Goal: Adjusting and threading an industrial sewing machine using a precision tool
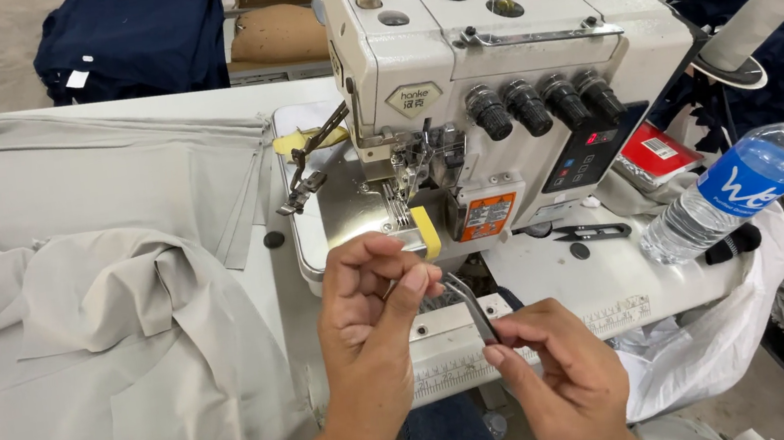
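My left hand (pixel 370 319) is raised in front of the white overlock sewing machine (pixel 493 65), thumb and forefinger pinched together on the tip of a pair of metal tweezers (pixel 469 306). My right hand (pixel 558 370) grips the tweezers' lower end between thumb and fingers. Both hands hover just below the needle plate (pixel 365 208) and the yellow guard (pixel 427 230), above a metal ruler strip (pixel 451 363) on the table edge.
Grey fabric (pixel 73 322) is piled over the table's left side. Black thread snips (pixel 590 232), a water bottle (pixel 736 190) and a red box (pixel 656 153) lie right of the machine. Thread cones (pixel 754 21) stand behind. A white bag (pixel 721 338) hangs at the right.
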